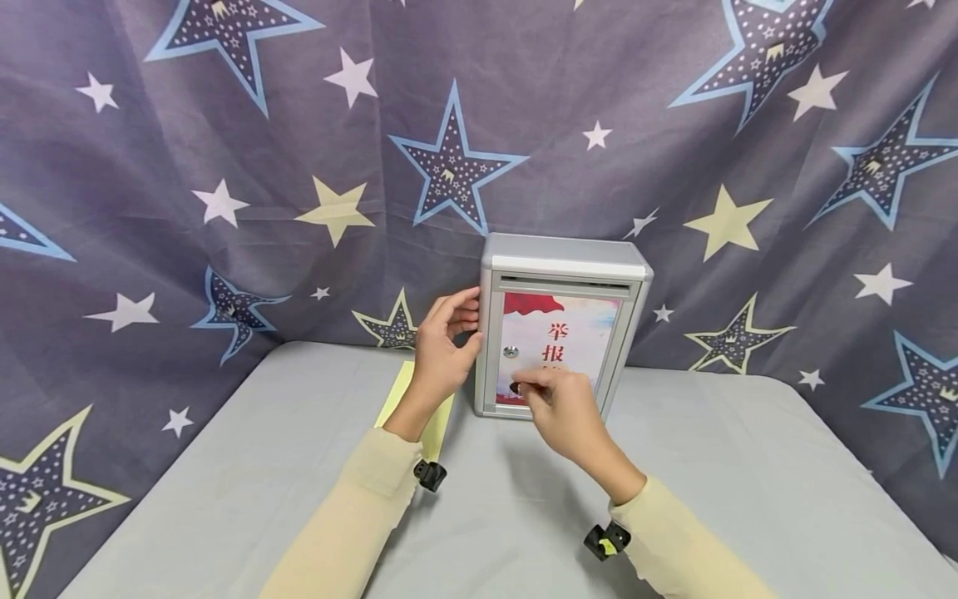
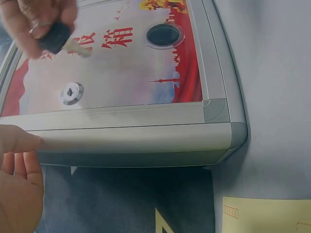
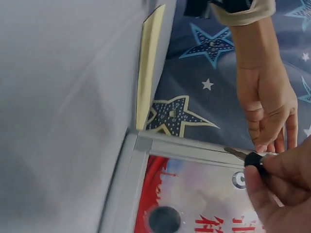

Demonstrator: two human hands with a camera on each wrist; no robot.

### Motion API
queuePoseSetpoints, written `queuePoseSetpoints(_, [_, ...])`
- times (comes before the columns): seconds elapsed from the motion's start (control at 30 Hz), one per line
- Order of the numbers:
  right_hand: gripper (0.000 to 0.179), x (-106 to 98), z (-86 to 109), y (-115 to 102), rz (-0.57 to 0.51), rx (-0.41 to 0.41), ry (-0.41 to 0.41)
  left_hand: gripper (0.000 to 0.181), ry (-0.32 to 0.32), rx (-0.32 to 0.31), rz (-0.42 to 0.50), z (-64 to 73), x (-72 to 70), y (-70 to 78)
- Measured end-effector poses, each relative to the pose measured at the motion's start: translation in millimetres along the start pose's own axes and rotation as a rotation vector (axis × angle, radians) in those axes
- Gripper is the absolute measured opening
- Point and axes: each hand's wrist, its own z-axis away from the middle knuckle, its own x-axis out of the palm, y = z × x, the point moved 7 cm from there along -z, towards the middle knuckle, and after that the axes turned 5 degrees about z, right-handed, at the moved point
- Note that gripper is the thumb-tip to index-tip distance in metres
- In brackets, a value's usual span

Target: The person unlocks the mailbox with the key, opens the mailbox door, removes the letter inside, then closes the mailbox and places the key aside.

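Note:
A grey metal suggestion box (image 1: 566,249) stands upright, with a slot near its top and red characters on its front panel. My left hand (image 1: 446,345) touches the box's left side, thumb near the front edge and fingers along the side. Between thumb and fingers, my right hand (image 1: 566,412) pinches a key (image 3: 236,154) with a black head. Its blade sticks out in front of the panel, apart from the round lock (image 2: 72,93). In the head view the right hand covers part of the lettering.
A yellow envelope (image 1: 437,428) lies left of the box, partly under the left forearm. The box stands on a grey-covered table (image 1: 711,482). Close behind hangs a dark curtain (image 1: 299,141) with stars.

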Motion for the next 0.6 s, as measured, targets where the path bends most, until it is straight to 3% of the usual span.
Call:
queuePoseSetpoints(0.17, [0.015,11,4.7,25,-0.166,0.285,-0.151,0.054,-0.003,0.005,0.004,0.1,-0.2,0.7])
queuePoseSetpoints(0.3, [0.014,21,10.6,41,-0.274,0.439,-0.253,0.055,-0.002,0.005,0.005,0.3,-0.7,1.5])
queuePoseSetpoints(0.47, [0.016,32,20.5,59,-0.384,0.561,-0.348,0.055,-0.001,0.007,0.010,0.4,-0.2,2.1])
queuePoseSetpoints(0.6, [0.016,38,28.3,69,-0.395,0.607,-0.395,0.055,0.001,0.001,0.008,0.8,0.3,1.5])
